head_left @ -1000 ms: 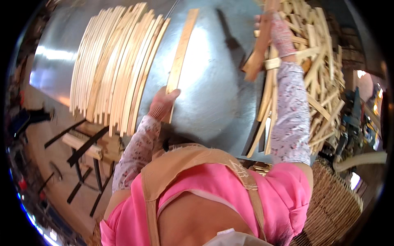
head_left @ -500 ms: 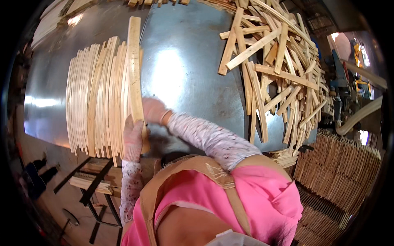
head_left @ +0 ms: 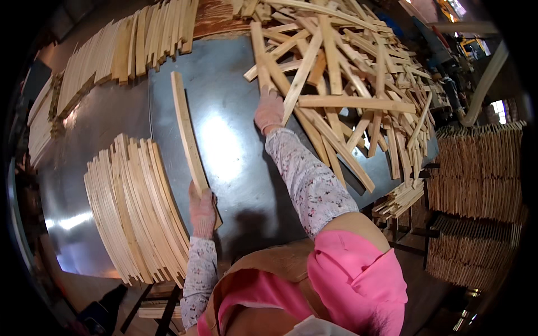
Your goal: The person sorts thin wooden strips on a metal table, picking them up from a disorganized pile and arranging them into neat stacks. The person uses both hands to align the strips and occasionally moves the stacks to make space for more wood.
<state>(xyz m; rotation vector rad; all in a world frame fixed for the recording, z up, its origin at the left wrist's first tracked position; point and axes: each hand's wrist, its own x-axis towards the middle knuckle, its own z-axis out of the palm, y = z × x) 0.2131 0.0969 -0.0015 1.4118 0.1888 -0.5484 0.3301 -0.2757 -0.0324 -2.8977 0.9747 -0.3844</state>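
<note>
Grey metal surface (head_left: 224,84), glossy — left hand (head_left: 202,211) clamped on wooden strip (head_left: 189,134); right hand (head_left: 270,109) at jumbled pile (head_left: 358,103), grip unclear — brown slatted stacks (head_left: 476,168) rightward.

This is a woodworking workshop. The broad, grey, sheet-metal-topped bench (head_left: 235,196) carries timber in quantity: a jumbled heap of pale, straight-edged wooden slats (head_left: 356,102), a close-set row of long, light wooden strips (head_left: 131,210), and another row of pale wooden pieces (head_left: 134,45) along the far side. Beyond its right end stand tall, tightly layered stacks of thin brown wooden pieces (head_left: 476,168). Dark blue-grey machinery (head_left: 440,53) and a thick, pale, curved pipe (head_left: 486,84) fill the right background. The worker's tan cloth apron (head_left: 274,259) and white floral sleeve covers (head_left: 311,176) suit such a place.
</note>
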